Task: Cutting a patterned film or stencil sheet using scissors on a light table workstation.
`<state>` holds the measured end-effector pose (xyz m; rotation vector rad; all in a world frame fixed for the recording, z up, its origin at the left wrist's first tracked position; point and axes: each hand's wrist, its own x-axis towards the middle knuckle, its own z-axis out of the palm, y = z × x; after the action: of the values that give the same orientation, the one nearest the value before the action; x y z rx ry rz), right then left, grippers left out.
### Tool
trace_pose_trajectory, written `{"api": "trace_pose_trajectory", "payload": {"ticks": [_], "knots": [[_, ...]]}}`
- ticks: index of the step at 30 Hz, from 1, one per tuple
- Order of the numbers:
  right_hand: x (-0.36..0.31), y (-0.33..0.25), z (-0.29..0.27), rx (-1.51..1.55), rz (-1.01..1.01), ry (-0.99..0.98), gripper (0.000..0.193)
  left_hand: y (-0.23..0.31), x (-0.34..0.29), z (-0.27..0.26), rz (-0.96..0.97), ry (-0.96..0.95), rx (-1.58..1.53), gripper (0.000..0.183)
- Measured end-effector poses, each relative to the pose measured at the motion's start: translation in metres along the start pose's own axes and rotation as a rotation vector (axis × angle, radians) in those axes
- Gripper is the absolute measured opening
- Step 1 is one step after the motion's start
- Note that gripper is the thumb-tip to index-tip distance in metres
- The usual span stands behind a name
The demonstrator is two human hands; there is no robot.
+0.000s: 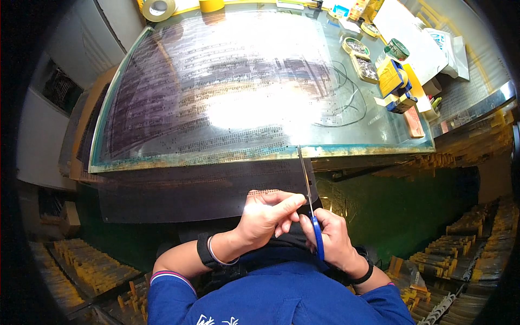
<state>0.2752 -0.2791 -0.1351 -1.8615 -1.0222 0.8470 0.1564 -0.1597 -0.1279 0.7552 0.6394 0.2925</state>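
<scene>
A large dark translucent film sheet point(162, 192), printed with rows of small marks, lies over the glass-topped table point(379, 142) and hangs down past its front edge toward my body. My right hand point(333, 238) is closed round the blue handles of a pair of scissors point(319, 241). Their long, narrow blades point away from me along the sheet's right edge, with the tips at the table's front edge. Close to the blades, my left hand point(268, 214) pinches the hanging film's edge between thumb and finger. Whether the blades are parted is too fine to tell.
Bright glare covers the table's middle. At the right stand a yellow and blue tape dispenser point(398, 86), shallow tins point(364, 66), a green-lidded jar point(397, 50) and a pinkish block point(414, 123). Tape rolls point(158, 9) sit at the far left. Racks of yellowish pieces point(92, 265) flank me.
</scene>
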Motion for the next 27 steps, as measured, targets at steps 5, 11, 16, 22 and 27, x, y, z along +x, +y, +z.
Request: {"api": "trace_pose_trajectory", "payload": {"ticks": [5, 11, 16, 22, 27], "knots": [[0.007, -0.001, -0.002, 0.076, -0.001, -0.011, 0.032, -0.003, -0.003, 0.003, -0.028, -0.014, 0.038, 0.016], [0.008, -0.001, -0.003, 0.051, -0.007, -0.007, 0.030, -0.003, -0.004, 0.003, -0.045, -0.060, 0.024, 0.021], [0.006, 0.002, -0.003, 0.032, -0.011, -0.010, 0.029, -0.003, -0.007, 0.004, -0.055, -0.074, 0.031, 0.021], [0.016, 0.002, -0.003, 0.031, -0.029, 0.020, 0.032, -0.009, -0.008, 0.006, -0.083, -0.078, 0.041, 0.018], [0.018, 0.003, -0.002, 0.045, -0.003, 0.035, 0.036, -0.008, -0.009, 0.007, -0.092, -0.095, 0.055, 0.018]]}}
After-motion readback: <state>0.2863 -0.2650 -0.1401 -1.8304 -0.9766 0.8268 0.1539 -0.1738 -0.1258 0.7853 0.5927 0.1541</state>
